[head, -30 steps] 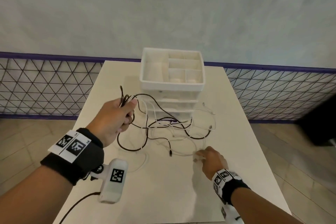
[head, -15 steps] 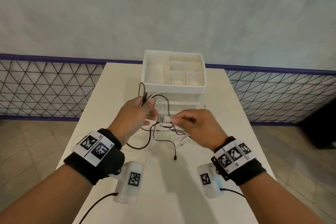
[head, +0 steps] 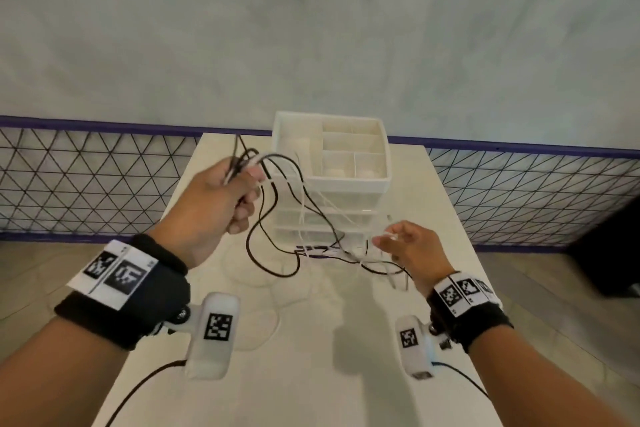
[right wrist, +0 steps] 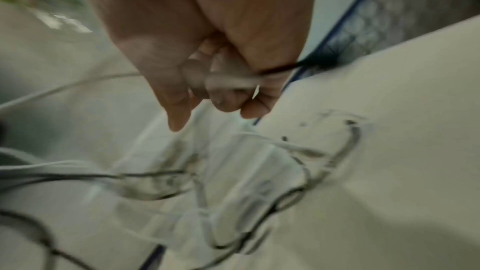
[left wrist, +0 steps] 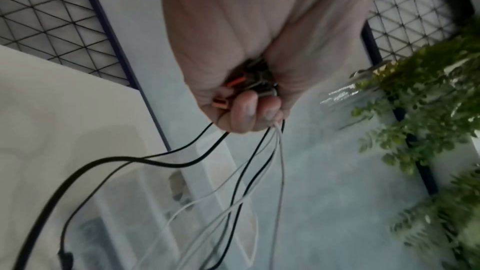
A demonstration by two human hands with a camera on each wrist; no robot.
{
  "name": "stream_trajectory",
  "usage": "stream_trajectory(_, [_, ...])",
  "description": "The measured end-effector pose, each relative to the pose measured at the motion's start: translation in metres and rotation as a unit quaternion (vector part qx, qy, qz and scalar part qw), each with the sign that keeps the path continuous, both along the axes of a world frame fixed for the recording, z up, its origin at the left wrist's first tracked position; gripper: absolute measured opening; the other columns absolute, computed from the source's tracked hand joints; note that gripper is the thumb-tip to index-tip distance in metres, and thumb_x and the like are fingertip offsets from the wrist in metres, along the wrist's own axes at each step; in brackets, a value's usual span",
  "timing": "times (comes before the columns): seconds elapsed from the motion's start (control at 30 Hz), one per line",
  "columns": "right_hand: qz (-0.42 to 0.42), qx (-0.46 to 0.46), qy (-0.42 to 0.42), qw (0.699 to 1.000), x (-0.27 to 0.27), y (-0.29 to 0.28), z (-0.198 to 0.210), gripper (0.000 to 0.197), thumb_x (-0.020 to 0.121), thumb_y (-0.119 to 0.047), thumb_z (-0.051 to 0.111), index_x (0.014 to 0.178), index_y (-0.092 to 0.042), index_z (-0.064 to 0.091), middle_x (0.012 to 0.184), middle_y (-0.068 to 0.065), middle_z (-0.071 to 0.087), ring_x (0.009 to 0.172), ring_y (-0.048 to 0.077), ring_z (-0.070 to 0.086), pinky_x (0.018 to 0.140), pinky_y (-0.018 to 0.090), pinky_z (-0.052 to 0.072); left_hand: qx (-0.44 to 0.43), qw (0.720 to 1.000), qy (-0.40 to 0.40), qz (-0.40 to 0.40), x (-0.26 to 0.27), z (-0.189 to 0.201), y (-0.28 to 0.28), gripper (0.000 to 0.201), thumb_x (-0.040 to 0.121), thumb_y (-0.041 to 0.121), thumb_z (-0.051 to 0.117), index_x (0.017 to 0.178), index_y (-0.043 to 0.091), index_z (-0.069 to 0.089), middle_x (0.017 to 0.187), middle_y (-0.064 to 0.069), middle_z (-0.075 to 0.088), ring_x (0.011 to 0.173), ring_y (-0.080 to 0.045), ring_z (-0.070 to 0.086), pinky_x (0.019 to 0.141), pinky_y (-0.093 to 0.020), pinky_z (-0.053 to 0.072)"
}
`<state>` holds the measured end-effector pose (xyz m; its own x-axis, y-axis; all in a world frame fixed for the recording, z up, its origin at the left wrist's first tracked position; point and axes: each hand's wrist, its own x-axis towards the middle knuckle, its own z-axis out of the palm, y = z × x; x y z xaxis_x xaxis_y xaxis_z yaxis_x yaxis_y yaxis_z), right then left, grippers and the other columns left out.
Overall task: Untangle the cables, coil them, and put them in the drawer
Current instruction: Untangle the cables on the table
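Observation:
A tangle of black and white cables (head: pixel 311 239) hangs between my hands above the white table (head: pixel 311 340). My left hand (head: pixel 221 198) is raised at the left and grips a bundle of black and white cable ends (left wrist: pixel 249 87) in its fist. My right hand (head: pixel 401 243) is lower at the right and pinches a white cable end (right wrist: pixel 231 83). The knotted middle of the tangle (head: pixel 322 251) lies on the table in front of the white drawer unit (head: pixel 332 204), whose drawers look closed. The right wrist view is blurred.
The drawer unit carries an open divided tray (head: pixel 332 149) on top. Behind the table runs a wire-mesh fence (head: pixel 86 177) below a pale wall. A green plant (left wrist: pixel 428 110) shows in the left wrist view. A dark object (head: pixel 616 246) stands on the floor at right.
My left hand has risen with its bundle of cables. My right hand came up from the table to the tangle's middle, then drew out to the right with a white cable end.

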<state>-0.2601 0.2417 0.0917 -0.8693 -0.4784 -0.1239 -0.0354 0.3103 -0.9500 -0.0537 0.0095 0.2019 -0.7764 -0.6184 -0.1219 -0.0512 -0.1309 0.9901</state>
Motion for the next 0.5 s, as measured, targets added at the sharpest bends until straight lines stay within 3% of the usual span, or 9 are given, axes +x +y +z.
stream_trajectory(0.13, [-0.05,0.108,-0.005,0.993,-0.009,0.028,-0.049,0.028,0.079,-0.033,0.079,0.064,-0.013,0.068,0.052,-0.002,0.062,0.055,0.021,0.055,0.061,0.031,0.047,-0.013,0.998,0.046,0.041,0.002,0.005,-0.007,0.012,0.099,0.021,0.055,0.097,0.013,0.063,0.069,0.001,0.048,0.052,-0.01,0.039,0.042,-0.022,0.033])
stream_trajectory(0.2, [-0.045,0.195,0.014,0.98,-0.012,0.03,-0.045,0.038,0.084,-0.047,0.069,0.066,-0.014,0.072,0.066,0.005,0.07,0.066,0.023,0.063,0.071,0.036,0.051,-0.034,0.998,0.031,0.045,0.0,0.001,-0.005,0.017,0.098,0.022,0.057,0.104,0.009,0.064,0.072,0.0,0.048,0.054,-0.01,0.04,0.042,-0.022,0.034])
stream_trajectory(0.27, [-0.085,0.256,0.031,0.963,-0.018,0.031,-0.021,0.043,0.089,-0.057,0.058,0.071,-0.023,0.075,0.077,0.006,0.07,0.075,0.027,0.063,0.075,0.034,0.05,-0.052,0.997,0.003,0.049,-0.002,-0.004,-0.001,0.022,0.098,0.023,0.057,0.109,0.005,0.063,0.073,-0.001,0.048,0.055,-0.01,0.041,0.043,-0.021,0.035])
stream_trajectory(0.3, [-0.107,0.246,0.021,0.963,-0.022,0.03,-0.007,0.045,0.089,-0.062,0.054,0.073,-0.025,0.075,0.075,0.003,0.066,0.071,0.027,0.062,0.075,0.036,0.051,-0.068,0.996,-0.019,0.047,-0.002,-0.007,0.0,0.021,0.098,0.023,0.056,0.109,0.006,0.063,0.073,-0.001,0.048,0.055,-0.01,0.042,0.044,-0.022,0.035])
stream_trajectory(0.37, [-0.152,0.135,-0.027,0.979,-0.034,0.029,0.02,0.047,0.088,-0.063,0.056,0.082,-0.021,0.076,0.062,-0.001,0.056,0.055,0.021,0.054,0.067,0.038,0.053,-0.122,0.989,-0.083,0.024,-0.001,-0.012,0.001,0.02,0.099,0.023,0.055,0.107,0.009,0.066,0.072,-0.002,0.049,0.058,-0.011,0.044,0.047,-0.023,0.036])
stream_trajectory(0.4, [-0.157,0.083,-0.034,0.984,-0.038,0.029,0.033,0.041,0.089,-0.055,0.061,0.093,-0.016,0.074,0.063,-0.002,0.053,0.051,0.018,0.051,0.061,0.033,0.052,-0.152,0.981,-0.119,0.006,0.0,-0.015,0.002,0.019,0.099,0.024,0.055,0.106,0.011,0.067,0.071,-0.002,0.049,0.06,-0.012,0.044,0.048,-0.024,0.037])
stream_trajectory(0.47, [-0.143,-0.032,-0.032,0.989,-0.041,0.022,0.061,0.029,0.092,-0.026,0.068,0.113,-0.007,0.065,0.081,-0.001,0.059,0.055,0.014,0.056,0.06,0.018,0.053,-0.192,0.962,-0.19,-0.026,0.001,-0.022,0.004,0.019,0.098,0.027,0.056,0.101,0.012,0.068,0.07,-0.005,0.051,0.058,-0.014,0.043,0.049,-0.025,0.037])
stream_trajectory(0.5, [-0.153,-0.122,-0.062,0.979,-0.042,0.018,0.072,0.021,0.092,-0.016,0.066,0.109,-0.003,0.064,0.087,0.0,0.064,0.062,0.017,0.062,0.066,0.021,0.057,-0.196,0.956,-0.214,-0.03,0.001,-0.025,0.005,0.019,0.098,0.026,0.057,0.1,0.011,0.068,0.07,-0.006,0.052,0.056,-0.014,0.043,0.048,-0.024,0.036])
